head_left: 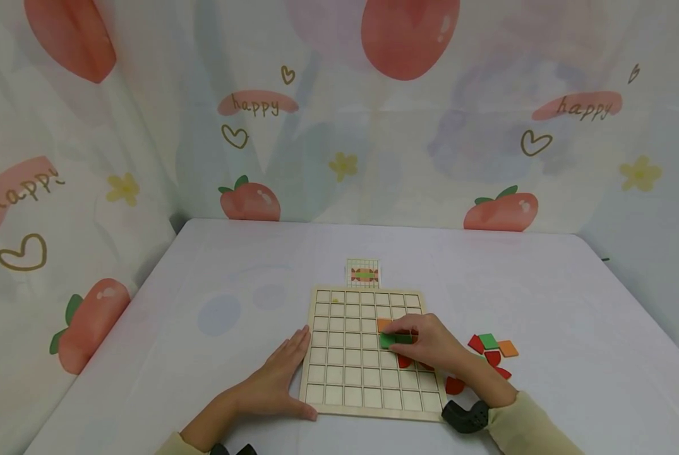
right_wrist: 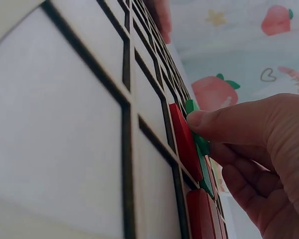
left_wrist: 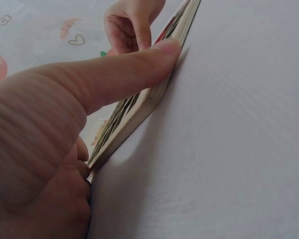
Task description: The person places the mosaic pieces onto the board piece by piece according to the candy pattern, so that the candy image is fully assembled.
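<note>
A wooden grid board lies on the table, some of its square cells filled with coloured tiles. My right hand pinches a green square tile between thumb and fingers, right at a cell near the middle of the board. Close to it are an orange tile and a red rounded tile in the grid; my hand hides others. At the near left corner, my left hand rests against the board, fingers straight along the left side and thumb on the front edge.
Behind the board lies a small pattern card with a coloured design. Loose red, green and orange tiles are scattered to the right of the board. A patterned curtain stands behind the white table.
</note>
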A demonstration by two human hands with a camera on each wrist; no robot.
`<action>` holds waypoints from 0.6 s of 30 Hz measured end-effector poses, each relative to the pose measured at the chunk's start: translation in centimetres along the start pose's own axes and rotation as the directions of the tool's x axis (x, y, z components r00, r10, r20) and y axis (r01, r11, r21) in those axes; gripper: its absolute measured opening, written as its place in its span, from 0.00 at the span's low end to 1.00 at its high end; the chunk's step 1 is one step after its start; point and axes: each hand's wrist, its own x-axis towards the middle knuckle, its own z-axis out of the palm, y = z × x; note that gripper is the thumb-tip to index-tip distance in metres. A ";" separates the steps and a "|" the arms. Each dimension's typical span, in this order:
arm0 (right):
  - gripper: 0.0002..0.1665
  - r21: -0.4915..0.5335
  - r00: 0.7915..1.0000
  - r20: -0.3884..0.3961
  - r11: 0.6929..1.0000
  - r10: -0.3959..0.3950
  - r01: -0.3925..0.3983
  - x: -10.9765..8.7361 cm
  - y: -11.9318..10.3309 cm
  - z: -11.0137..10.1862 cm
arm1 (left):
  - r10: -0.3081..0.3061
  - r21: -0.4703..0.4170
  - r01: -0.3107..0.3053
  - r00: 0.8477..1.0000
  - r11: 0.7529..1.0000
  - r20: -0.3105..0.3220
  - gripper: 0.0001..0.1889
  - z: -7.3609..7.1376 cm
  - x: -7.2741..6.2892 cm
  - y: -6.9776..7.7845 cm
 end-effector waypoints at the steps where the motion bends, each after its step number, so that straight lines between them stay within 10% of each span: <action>1: 0.14 0.002 1.000 0.000 1.000 0.003 -0.003 0.0 0.0 0.0 | 0.000 0.001 0.000 1.000 1.000 0.000 0.67 0.0 0.0 0.0; 18: 0.14 -0.007 0.999 0.015 0.999 -0.034 0.034 0.1 0.3 0.1 | -0.002 0.009 0.002 1.000 1.000 0.000 0.67 0.0 0.0 0.1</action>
